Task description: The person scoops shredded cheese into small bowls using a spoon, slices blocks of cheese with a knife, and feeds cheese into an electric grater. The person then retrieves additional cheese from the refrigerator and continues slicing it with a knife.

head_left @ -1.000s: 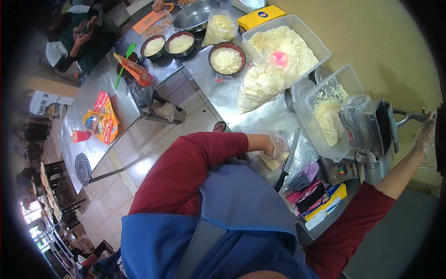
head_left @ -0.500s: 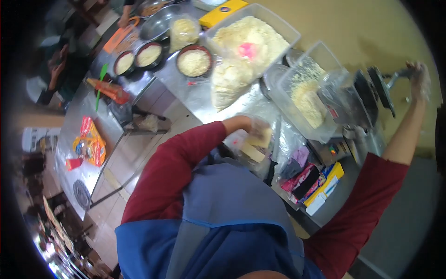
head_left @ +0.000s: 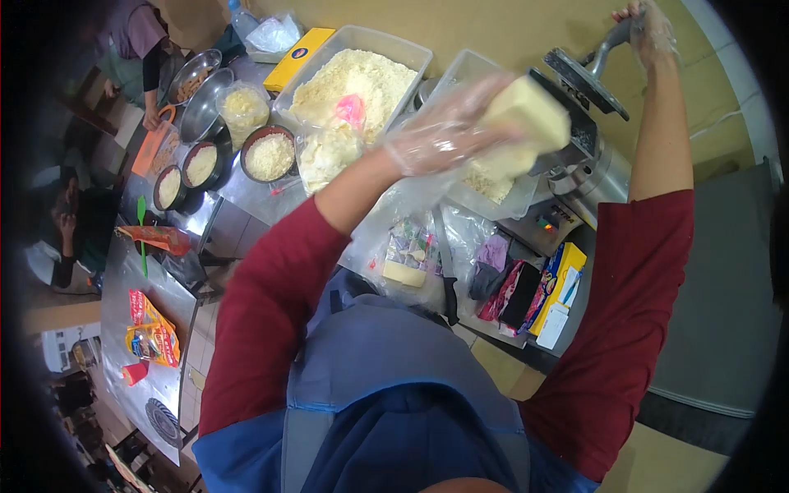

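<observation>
My left hand (head_left: 460, 131), in a clear plastic glove, grips a pale yellow block of cheese (head_left: 534, 119), blurred by motion. The block is beside the dark feed opening (head_left: 575, 131) of a metal grating machine (head_left: 600, 185). High at the right, my gloved right hand (head_left: 652, 37) is closed around the machine's lever handle (head_left: 612, 45). The lever's flat press plate (head_left: 585, 84) is raised off the opening. Partly hidden under my left arm, a clear bin (head_left: 468, 70) holds grated cheese (head_left: 489, 182). Another cheese piece (head_left: 405, 273) lies on plastic near my body.
A long knife (head_left: 449, 283) lies by that piece. A larger bin (head_left: 423, 62) of grated cheese and filled bowls (head_left: 269, 156) stand left. Cloths (head_left: 493, 255) and a yellow box (head_left: 567, 267) lie right. A co-worker's hand (head_left: 152, 119) is by an orange-handled board (head_left: 156, 148).
My left hand has risen from the tabletop to the machine with a cheese block. My right hand has moved up and left with the lever, and the view has shifted.
</observation>
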Motion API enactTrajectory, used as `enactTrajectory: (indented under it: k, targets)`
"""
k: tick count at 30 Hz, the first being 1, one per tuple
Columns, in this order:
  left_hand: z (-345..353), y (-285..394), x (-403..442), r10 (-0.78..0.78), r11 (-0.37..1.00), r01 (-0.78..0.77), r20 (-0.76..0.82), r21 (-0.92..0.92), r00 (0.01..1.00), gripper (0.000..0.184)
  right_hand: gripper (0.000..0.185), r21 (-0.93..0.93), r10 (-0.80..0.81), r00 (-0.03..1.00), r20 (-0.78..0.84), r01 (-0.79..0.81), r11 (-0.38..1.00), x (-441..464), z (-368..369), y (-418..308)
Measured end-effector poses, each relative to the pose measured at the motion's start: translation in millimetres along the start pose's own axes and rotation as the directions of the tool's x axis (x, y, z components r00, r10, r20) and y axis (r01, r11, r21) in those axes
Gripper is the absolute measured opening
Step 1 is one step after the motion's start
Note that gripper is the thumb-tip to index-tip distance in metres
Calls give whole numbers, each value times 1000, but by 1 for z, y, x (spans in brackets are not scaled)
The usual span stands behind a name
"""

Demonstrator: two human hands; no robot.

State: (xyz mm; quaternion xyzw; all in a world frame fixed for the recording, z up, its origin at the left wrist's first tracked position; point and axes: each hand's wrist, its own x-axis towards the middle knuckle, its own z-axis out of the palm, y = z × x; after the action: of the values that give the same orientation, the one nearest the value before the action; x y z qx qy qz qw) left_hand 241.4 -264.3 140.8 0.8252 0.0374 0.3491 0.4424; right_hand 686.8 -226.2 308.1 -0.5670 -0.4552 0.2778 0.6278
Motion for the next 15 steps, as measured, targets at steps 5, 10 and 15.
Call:
enactTrajectory:
  k: [5, 10, 15]
  targets:
    - [21, 10, 86, 471, 687, -451, 123, 570, 874, 53, 28, -24, -51, 996, -71, 50, 998, -18, 13, -2]
    - [45, -11, 92, 318, 669, -431, 292, 605, 902, 45, 29, -33, -124, 985, -119, 121, 992, -37, 23, -2]
    - [66, -48, 100, 53, 641, -327, 385, 695, 921, 40, 29, -67, -216, 960, -177, 208, 976, -67, 43, 1]
